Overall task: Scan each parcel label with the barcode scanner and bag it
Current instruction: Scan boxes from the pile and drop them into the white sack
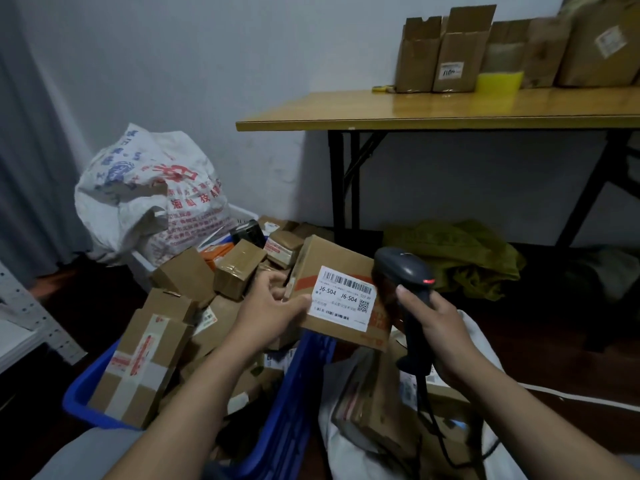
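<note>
My left hand grips the left edge of a brown cardboard parcel, held above the crate with its white barcode label facing me. My right hand holds a dark grey barcode scanner by its handle, head just right of the label, a red light lit on its top. Its cable hangs down over an open white bag below my right hand, with parcels inside. A blue plastic crate at lower left is heaped with several brown parcels.
A full white printed sack stands at the back left by the wall. A wooden folding table at upper right carries several cardboard boxes. Green cloth lies under the table. A metal shelf edges the left.
</note>
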